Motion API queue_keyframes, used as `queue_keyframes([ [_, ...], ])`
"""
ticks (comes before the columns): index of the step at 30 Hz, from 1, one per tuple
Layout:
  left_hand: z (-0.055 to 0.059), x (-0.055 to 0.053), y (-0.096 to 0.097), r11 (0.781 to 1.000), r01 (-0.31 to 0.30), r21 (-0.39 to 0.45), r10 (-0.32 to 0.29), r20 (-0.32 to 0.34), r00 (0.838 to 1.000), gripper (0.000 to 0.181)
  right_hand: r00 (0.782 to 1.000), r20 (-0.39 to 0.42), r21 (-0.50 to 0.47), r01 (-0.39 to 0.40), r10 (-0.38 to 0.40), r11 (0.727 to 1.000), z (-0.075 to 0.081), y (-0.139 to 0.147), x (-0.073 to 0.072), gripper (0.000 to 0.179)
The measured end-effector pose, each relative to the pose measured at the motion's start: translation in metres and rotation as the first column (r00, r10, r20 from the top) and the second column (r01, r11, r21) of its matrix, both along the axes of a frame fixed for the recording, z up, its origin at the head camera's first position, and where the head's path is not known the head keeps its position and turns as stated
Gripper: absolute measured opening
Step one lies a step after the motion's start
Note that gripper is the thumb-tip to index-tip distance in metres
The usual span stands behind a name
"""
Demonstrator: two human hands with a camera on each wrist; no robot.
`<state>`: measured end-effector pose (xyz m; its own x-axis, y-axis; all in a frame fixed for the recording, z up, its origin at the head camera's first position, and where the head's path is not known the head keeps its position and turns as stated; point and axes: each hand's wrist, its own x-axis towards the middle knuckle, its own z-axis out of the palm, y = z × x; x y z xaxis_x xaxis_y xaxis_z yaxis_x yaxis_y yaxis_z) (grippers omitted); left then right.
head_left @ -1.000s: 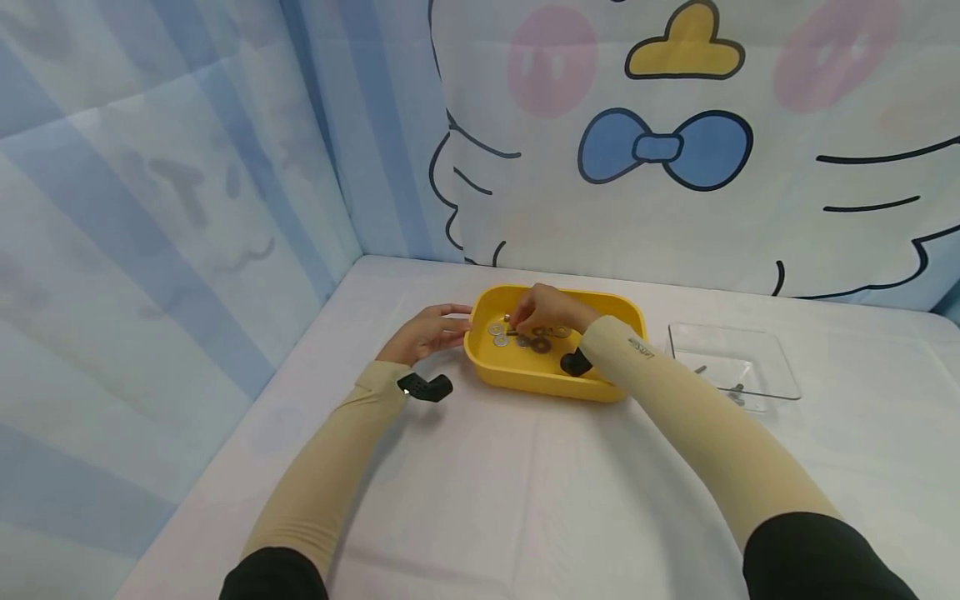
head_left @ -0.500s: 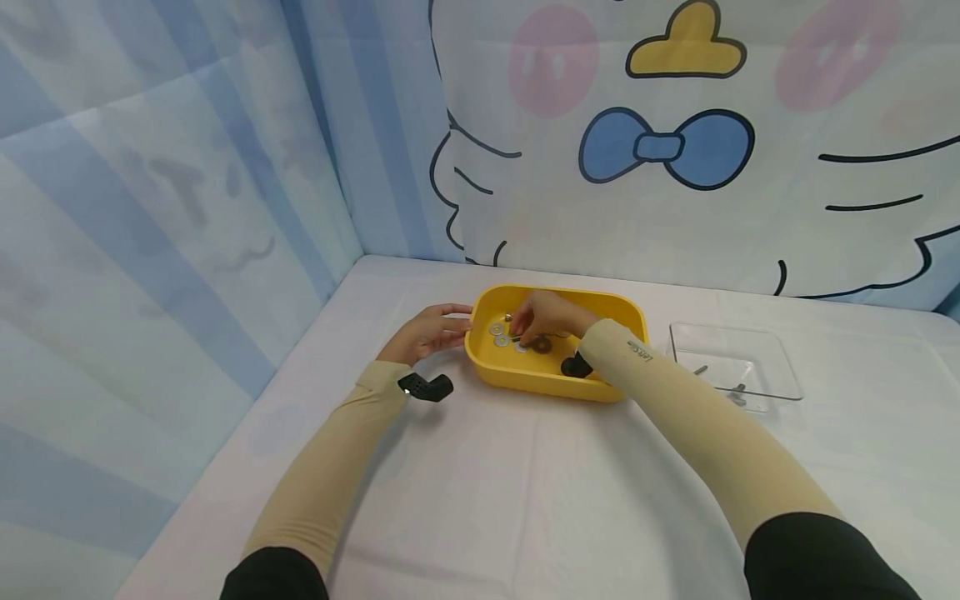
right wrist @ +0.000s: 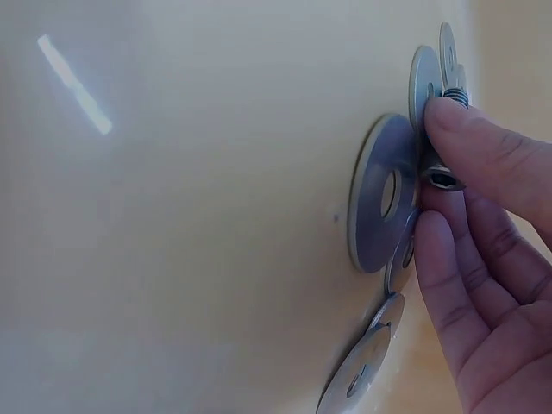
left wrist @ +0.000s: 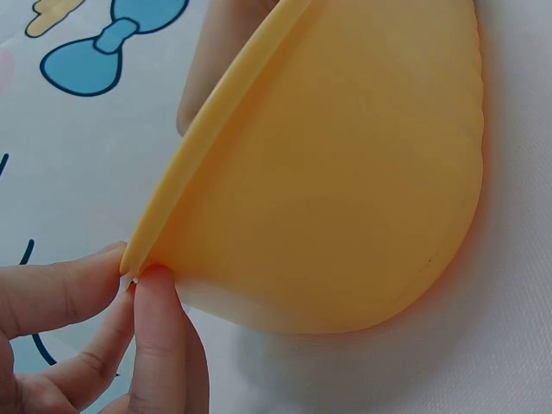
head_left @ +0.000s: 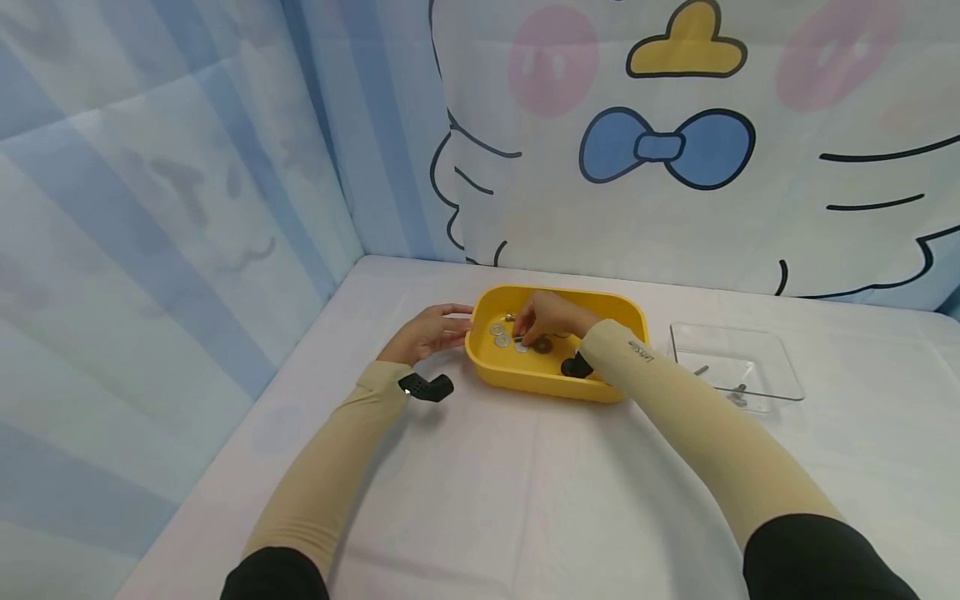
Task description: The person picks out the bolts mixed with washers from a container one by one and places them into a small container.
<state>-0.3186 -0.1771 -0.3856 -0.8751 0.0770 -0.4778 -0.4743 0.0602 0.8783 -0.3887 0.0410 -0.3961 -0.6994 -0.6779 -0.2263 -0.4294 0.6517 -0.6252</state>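
In the head view, my left hand (head_left: 427,335) is at the left end of a yellow tray (head_left: 555,384). The left wrist view shows its fingertips (left wrist: 155,297) pinching the tray's rim (left wrist: 194,142). My right hand (head_left: 551,313) reaches into the tray. Seen from the right wrist, its thumb and fingers pinch a socket-head bolt (right wrist: 444,178), whose hex socket faces the camera; the thumb covers part of the shank. Flat washers lie right by the fingers, among them a large dark one (right wrist: 368,203) and a smaller one (right wrist: 354,375).
Right of the yellow tray stands a clear plastic box (head_left: 765,360) with a few small metal pieces (head_left: 738,395) in it. More washers (head_left: 497,329) and a small metal piece (head_left: 510,317) lie at the tray's left end. A printed cloth (head_left: 660,225) hangs behind the table.
My right hand has shifted slightly right and toward me within the tray, now covering some washers seen before. My left hand has stayed at the rim.
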Motion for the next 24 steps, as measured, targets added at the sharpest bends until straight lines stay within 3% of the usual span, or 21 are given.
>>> queue_keyframes([
  [10,-0.0017,-0.0016,-0.0009,1.000,-0.010,0.005,0.010,0.002,1.000,0.046,0.997,0.073,-0.032,0.020,-0.018,0.999,0.0000,0.0033,0.0003,0.014],
  [24,0.0001,-0.0002,0.0000,1.000,0.003,0.005,-0.003,0.002,1.000,0.047,0.993,0.107,-0.057,0.061,-0.054,0.997,0.0043,0.0067,0.0037,0.020],
])
